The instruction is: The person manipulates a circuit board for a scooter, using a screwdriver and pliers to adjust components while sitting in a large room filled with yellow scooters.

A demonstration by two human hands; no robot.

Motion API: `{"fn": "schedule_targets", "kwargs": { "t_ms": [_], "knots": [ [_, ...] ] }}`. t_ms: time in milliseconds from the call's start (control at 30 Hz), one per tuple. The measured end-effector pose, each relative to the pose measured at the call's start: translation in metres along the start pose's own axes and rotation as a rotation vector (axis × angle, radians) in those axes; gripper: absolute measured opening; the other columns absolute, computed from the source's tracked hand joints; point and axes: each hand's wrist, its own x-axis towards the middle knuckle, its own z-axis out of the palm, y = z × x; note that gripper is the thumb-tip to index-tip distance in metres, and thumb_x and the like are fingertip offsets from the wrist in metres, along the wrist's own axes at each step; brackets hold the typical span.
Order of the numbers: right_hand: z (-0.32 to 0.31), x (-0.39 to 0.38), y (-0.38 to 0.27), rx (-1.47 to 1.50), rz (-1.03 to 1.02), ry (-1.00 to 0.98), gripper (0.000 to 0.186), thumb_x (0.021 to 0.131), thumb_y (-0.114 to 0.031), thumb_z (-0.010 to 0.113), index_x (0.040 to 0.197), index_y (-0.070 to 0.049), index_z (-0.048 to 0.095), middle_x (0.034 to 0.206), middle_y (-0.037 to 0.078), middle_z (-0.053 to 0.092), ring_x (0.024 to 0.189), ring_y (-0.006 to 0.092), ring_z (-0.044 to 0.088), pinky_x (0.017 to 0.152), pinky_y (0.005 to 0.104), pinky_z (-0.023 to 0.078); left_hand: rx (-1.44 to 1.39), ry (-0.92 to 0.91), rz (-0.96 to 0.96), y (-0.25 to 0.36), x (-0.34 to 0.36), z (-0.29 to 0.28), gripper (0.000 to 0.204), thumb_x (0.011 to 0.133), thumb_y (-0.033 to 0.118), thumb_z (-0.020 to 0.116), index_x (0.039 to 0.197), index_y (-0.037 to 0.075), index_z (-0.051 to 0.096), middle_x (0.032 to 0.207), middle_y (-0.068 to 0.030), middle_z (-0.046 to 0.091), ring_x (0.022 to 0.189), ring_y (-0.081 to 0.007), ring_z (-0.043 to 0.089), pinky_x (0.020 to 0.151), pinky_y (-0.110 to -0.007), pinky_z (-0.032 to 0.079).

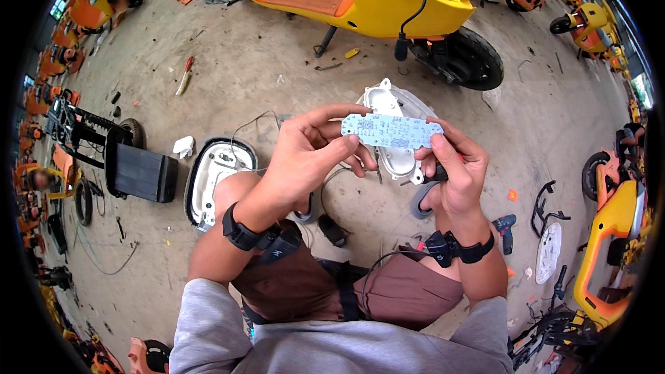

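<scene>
A long, pale blue circuit board (392,131) with clipped corners is held up level in front of me. My left hand (315,144) pinches its left end between thumb and fingers. Its right end is gripped by my right hand (457,163), the thumb lying on the face. Behind and below the board, a white plastic housing (398,159) with screw lugs rests near my feet, partly hidden by the board and my hands. Beside my left knee lies a white shell with a black rim (202,187), and a thin cable runs from it.
A yellow and orange scooter (388,0) stands ahead on its kickstand. A cordless drill (506,232) and a white oval cover (548,253) lie to the right. To the left are a black box (142,173) on a frame and a red-handled screwdriver (185,75). More scooters line both sides.
</scene>
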Motion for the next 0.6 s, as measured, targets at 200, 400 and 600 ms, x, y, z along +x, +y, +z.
{"fn": "schedule_targets", "kwargs": {
  "t_ms": [200,400,600],
  "knots": [
    [0.0022,0.0002,-0.0009,-0.039,-0.024,0.012,0.027,0.092,-0.010,0.060,0.113,0.006,0.064,0.076,0.012,0.068,0.056,0.0062,0.051,0.054,0.0195,0.041,-0.003,0.001,0.011,-0.0004,-0.0003,0.0000,0.036,0.089,-0.003,0.053,0.124,-0.012,0.049,0.092,-0.0183,0.067,0.079,-0.0235,0.068,0.065,-0.031,0.057],
    [0.0023,-0.0006,-0.0014,-0.049,-0.023,0.018,0.027,0.092,-0.011,0.061,0.113,0.006,0.064,0.076,0.012,0.068,0.056,0.0052,0.051,0.054,0.0186,0.041,0.010,0.008,0.016,-0.0017,0.0004,0.0001,0.037,0.088,-0.005,0.052,0.124,-0.013,0.048,0.092,-0.0198,0.066,0.078,-0.0255,0.068,0.064,-0.032,0.058],
    [0.0029,-0.0005,-0.0012,-0.057,-0.030,0.022,0.027,0.092,-0.011,0.060,0.113,0.005,0.064,0.076,0.012,0.069,0.056,0.0053,0.052,0.053,0.0184,0.041,0.002,0.008,0.013,-0.0014,0.0000,-0.0007,0.038,0.087,-0.006,0.050,0.124,-0.014,0.048,0.092,-0.0202,0.066,0.078,-0.0264,0.069,0.063,-0.032,0.058]
  ]
}}
